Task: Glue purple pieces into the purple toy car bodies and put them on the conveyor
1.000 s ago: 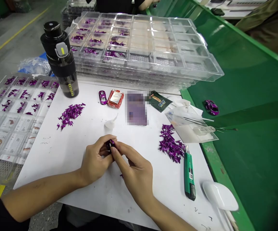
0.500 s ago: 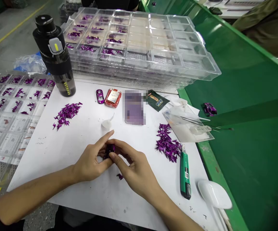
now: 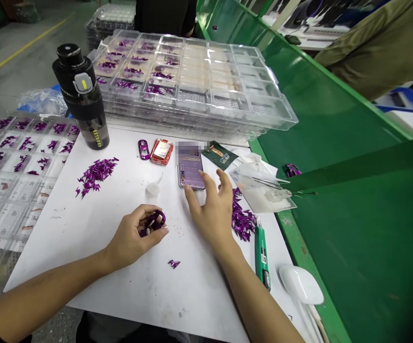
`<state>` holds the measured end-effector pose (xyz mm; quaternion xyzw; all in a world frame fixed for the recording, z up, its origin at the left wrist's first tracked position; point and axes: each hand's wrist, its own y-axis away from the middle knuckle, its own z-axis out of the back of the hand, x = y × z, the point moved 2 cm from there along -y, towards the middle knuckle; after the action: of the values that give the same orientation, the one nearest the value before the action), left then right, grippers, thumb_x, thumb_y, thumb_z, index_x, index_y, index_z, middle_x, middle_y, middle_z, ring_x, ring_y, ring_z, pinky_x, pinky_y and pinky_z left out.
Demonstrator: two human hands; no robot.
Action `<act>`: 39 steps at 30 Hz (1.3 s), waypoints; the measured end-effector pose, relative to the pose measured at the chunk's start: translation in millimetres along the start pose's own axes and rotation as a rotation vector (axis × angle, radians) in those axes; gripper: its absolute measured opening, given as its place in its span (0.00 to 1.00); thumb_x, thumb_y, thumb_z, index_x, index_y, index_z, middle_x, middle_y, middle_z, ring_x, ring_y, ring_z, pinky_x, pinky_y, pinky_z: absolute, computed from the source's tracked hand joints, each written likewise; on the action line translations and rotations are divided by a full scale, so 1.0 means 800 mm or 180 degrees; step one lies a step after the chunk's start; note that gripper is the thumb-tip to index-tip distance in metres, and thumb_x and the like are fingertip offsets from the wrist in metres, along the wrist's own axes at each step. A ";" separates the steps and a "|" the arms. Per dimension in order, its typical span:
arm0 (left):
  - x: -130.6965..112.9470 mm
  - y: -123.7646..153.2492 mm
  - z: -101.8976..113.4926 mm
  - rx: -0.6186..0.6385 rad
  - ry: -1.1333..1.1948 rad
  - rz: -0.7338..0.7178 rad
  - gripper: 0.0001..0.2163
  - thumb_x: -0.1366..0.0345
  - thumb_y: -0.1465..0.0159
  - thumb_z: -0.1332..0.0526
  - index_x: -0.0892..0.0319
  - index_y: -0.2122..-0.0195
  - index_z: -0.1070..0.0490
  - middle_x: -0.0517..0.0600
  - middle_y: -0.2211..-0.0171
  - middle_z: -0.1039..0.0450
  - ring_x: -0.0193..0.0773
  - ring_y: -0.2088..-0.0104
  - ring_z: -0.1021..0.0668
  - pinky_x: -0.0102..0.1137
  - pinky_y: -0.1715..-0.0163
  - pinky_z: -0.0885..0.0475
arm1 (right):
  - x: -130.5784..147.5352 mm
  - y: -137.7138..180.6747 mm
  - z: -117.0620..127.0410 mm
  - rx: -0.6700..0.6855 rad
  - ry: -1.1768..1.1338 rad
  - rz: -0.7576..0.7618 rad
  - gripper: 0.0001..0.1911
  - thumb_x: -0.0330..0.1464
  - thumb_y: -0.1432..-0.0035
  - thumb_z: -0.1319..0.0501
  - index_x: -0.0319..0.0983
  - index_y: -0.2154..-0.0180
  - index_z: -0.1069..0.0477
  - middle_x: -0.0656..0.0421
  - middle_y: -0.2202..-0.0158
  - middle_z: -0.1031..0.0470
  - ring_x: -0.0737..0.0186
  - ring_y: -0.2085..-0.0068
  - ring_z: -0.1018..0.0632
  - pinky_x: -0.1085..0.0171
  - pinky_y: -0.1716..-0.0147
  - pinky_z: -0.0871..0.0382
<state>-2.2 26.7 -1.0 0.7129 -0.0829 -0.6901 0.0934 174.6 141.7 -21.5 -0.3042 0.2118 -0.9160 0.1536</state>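
My left hand (image 3: 129,238) is closed around a shiny purple toy car body (image 3: 155,221), partly covered by the fingers. My right hand (image 3: 213,209) holds nothing; its fingers are spread at the lower edge of a phone (image 3: 191,166), and I cannot tell whether they touch it. One small purple part (image 3: 174,263) lies alone on the white tabletop (image 3: 120,281) in front of me. A heap of small purple parts (image 3: 242,219) sits right of my right hand, partly hidden by it. Another heap of purple parts (image 3: 97,176) lies at the left.
Stacked clear compartment trays (image 3: 192,102) stand at the back, beside a black bottle (image 3: 83,102). A green cutter (image 3: 262,257) and a white mouse-shaped object (image 3: 301,284) lie at the right, near a green metal wall (image 3: 352,228). A red case (image 3: 161,151) lies near the phone.
My right hand has let go of the toy car body and moved up and right to the phone, its fingers spreading. The car body stays in my left hand. The camera view has shifted slightly.
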 end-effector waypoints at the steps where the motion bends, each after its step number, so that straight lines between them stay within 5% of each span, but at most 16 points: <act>1: 0.000 0.001 0.000 -0.0011 -0.0053 -0.0045 0.15 0.62 0.38 0.33 0.57 0.51 0.29 0.51 0.59 0.23 0.40 0.57 0.21 0.34 0.55 0.25 | -0.006 -0.003 -0.008 0.0189 0.0011 -0.0114 0.28 0.48 0.36 0.41 0.40 0.40 0.32 0.41 0.32 0.44 0.39 0.32 0.38 0.39 0.40 0.35; 6: 0.002 0.003 0.000 -0.0217 -0.0308 -0.0283 0.12 0.67 0.40 0.34 0.57 0.55 0.27 0.49 0.64 0.23 0.36 0.64 0.21 0.29 0.65 0.25 | -0.010 -0.001 -0.027 0.0553 -0.0061 -0.0189 0.25 0.48 0.35 0.43 0.44 0.43 0.29 0.44 0.30 0.49 0.39 0.32 0.39 0.39 0.41 0.34; 16: 0.007 0.003 0.006 -0.0523 -0.0654 -0.0311 0.12 0.72 0.43 0.37 0.57 0.57 0.28 0.48 0.67 0.24 0.38 0.66 0.21 0.31 0.65 0.25 | 0.012 0.009 0.003 -0.0469 -0.0173 0.0082 0.17 0.41 0.33 0.44 0.38 0.51 0.26 0.43 0.43 0.30 0.49 0.43 0.25 0.45 0.42 0.31; 24: 0.005 0.002 0.007 -0.0505 -0.0568 -0.0289 0.12 0.72 0.43 0.36 0.57 0.57 0.28 0.48 0.67 0.25 0.37 0.66 0.22 0.31 0.65 0.26 | 0.051 0.024 0.019 -0.0498 -0.0456 0.0370 0.10 0.35 0.33 0.43 0.41 0.56 0.25 0.51 0.53 0.20 0.53 0.50 0.19 0.49 0.47 0.25; 31: -0.010 0.014 -0.004 0.0230 -0.0061 -0.0221 0.18 0.63 0.41 0.32 0.57 0.50 0.29 0.47 0.70 0.26 0.35 0.70 0.26 0.31 0.68 0.30 | 0.087 0.056 0.065 0.0930 -0.1249 0.0096 0.10 0.35 0.33 0.42 0.42 0.54 0.24 0.55 0.62 0.20 0.60 0.63 0.19 0.62 0.65 0.22; 34: -0.017 0.043 -0.026 0.0444 0.0410 0.0200 0.27 0.66 0.44 0.31 0.57 0.44 0.38 0.45 0.70 0.26 0.33 0.72 0.28 0.29 0.69 0.32 | 0.099 0.086 0.096 0.1019 -0.1233 -0.0134 0.10 0.34 0.34 0.40 0.42 0.55 0.23 0.56 0.65 0.23 0.62 0.68 0.21 0.66 0.72 0.24; 39: 0.015 0.111 -0.082 0.0761 0.1484 0.1230 0.29 0.71 0.52 0.27 0.56 0.50 0.37 0.42 0.71 0.29 0.27 0.74 0.33 0.25 0.74 0.41 | 0.096 0.153 0.146 0.1438 -0.1343 -0.0430 0.07 0.33 0.35 0.40 0.42 0.61 0.23 0.60 0.73 0.25 0.66 0.75 0.24 0.70 0.75 0.27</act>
<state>64.8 -61.2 11.6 0.8287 -0.2735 -0.4631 0.1548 207.1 -30.0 41.8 -0.4591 -0.0543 -0.8646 0.1967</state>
